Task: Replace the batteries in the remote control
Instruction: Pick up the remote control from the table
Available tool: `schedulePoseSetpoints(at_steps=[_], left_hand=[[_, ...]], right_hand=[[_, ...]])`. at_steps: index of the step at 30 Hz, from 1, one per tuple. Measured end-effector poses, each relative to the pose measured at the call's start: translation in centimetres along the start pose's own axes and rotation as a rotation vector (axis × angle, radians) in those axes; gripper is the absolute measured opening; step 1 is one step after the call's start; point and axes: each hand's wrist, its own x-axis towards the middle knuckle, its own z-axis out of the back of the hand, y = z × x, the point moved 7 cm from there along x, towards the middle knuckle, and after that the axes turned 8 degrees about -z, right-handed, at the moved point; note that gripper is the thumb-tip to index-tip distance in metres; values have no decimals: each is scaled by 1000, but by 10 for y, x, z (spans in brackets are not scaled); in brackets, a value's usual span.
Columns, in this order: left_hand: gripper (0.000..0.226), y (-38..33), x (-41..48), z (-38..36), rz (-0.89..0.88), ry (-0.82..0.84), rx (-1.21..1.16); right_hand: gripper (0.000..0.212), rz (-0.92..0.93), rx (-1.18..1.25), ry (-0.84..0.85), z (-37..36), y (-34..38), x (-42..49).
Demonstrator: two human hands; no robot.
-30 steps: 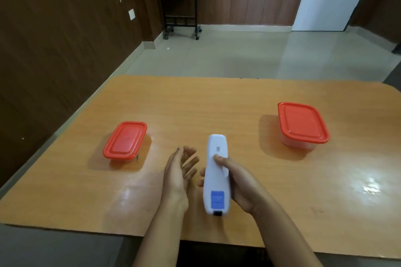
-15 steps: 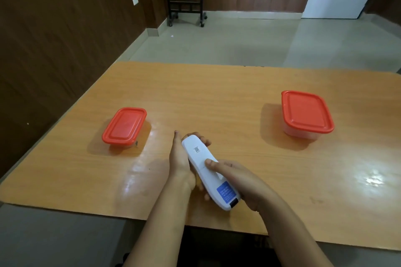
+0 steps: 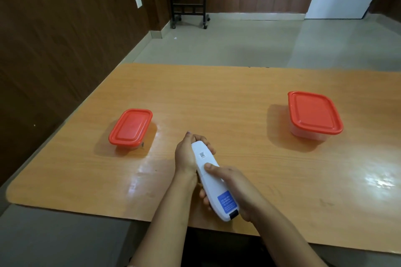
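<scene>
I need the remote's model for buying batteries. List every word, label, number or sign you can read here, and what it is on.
None can be read.
Blue sticker on the white remote: white print, too blurred to read.
Small square code label near the remote's far end: too small to read.
Two red-lidded containers: no text visible.

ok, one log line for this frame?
step: opening remote | remote: back up, cover on | left hand: grips far end | right hand: grips near end, thumb on back | two boxes: lids on
</scene>
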Motion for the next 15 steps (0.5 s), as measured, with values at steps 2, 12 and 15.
schedulePoseSetpoints(at_steps=[2,12,15], left_hand=[[52,0,1,2,2,-17,-73],[52,-7,-1,-1,51,69,-55],[54,-2,-8,-8,158,128,-28]], right_hand=[[32,40,13,-29,-3,0,2],[34,92,-11,-23,-8,2,-1],[30,78,-12,-48,-1,3,-4]])
